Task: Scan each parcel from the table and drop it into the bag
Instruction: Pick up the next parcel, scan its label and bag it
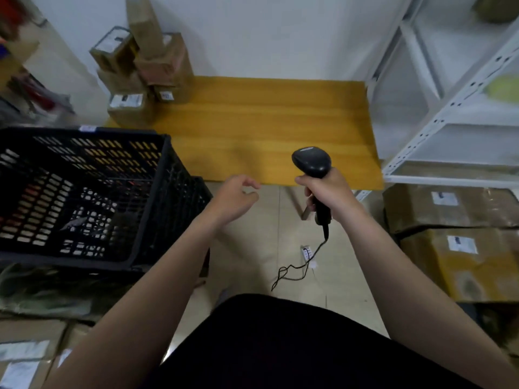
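Observation:
Several brown cardboard parcels (140, 68) with white labels are stacked at the far left corner of the yellow wooden table (266, 122). My right hand (327, 192) grips the handle of a black barcode scanner (311, 164) over the table's near edge, its cable (297, 265) trailing to the floor. My left hand (237, 196) hovers just off the table's near edge with loosely curled fingers and holds nothing. A black slotted plastic crate (157, 197) stands at the left, beside my left hand. No bag is clearly visible.
White metal shelving (449, 113) stands to the right of the table. Large cardboard boxes (463, 242) sit on the floor at the right, and more labelled boxes (28, 352) lie at the lower left. Tiled floor (252, 262) lies between me and the table.

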